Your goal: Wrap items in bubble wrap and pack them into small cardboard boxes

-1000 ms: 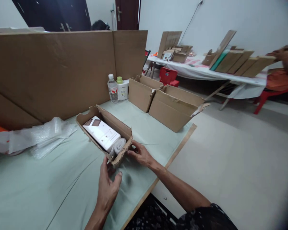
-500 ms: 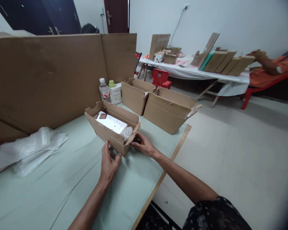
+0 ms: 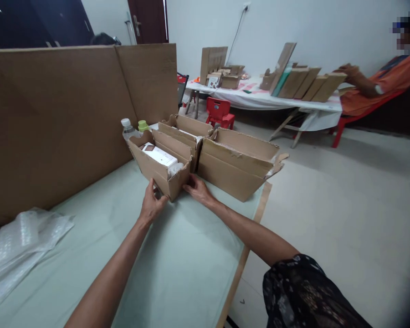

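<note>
Both my hands grip the near end of an open cardboard box (image 3: 157, 175). My left hand (image 3: 151, 203) holds its near left side, thumb and fingers against the cardboard. My right hand (image 3: 198, 189) has its fingers at the lower right corner. Inside the box lie a white carton (image 3: 160, 155) with a brown print and a roll of clear wrap (image 3: 175, 169). Directly behind and beside it stand two more open cardboard boxes, a smaller one (image 3: 184, 127) and a larger one (image 3: 230, 171).
A capped clear bottle (image 3: 129, 130) and a green-capped bottle (image 3: 143, 125) stand behind the held box. Bubble wrap (image 3: 27, 239) lies at left, before a tall cardboard panel (image 3: 61, 123). A person in orange (image 3: 379, 86) sits by another table (image 3: 246, 95).
The held box has moved away from me, up against the smaller box, and now partly hides the bottles. Both hands went with it. The view has shifted slightly.
</note>
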Demonstrator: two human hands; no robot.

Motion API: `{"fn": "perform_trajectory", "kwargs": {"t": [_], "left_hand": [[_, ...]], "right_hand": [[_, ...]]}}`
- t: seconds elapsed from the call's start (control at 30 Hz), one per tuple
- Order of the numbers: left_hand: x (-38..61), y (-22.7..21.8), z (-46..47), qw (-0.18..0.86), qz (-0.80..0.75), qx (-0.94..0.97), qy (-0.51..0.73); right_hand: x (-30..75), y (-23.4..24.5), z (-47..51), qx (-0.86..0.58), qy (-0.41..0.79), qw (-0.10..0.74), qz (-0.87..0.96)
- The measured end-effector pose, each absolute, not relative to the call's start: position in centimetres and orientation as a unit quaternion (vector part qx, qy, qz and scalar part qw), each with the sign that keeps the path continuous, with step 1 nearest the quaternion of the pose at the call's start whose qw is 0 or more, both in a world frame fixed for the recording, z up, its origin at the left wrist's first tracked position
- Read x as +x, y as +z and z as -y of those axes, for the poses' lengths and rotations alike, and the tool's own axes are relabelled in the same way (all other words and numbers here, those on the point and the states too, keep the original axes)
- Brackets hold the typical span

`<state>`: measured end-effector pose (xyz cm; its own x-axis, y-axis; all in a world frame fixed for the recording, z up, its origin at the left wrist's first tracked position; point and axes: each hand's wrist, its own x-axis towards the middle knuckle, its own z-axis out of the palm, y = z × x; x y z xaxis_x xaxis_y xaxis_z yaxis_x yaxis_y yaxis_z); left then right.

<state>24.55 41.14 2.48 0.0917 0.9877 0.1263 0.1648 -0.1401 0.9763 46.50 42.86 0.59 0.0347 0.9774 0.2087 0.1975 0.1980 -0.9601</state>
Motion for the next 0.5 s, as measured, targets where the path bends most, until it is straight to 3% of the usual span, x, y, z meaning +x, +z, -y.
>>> {"fn": "perform_trajectory", "kwargs": {"t": [0.37,0.5], "left_hand": [[27.6,1.2,-44.2,0.43,-0.49,0.585,0.482],[27.9,0.8,-44.2,0.402,-0.509,0.587,0.485]], "right_hand": [[47.3,-0.9,-43.8,-0.526,0.354,0.554,0.539],[46.7,-0.9,-43.1,-0.533,0.345,0.531,0.561]]}}
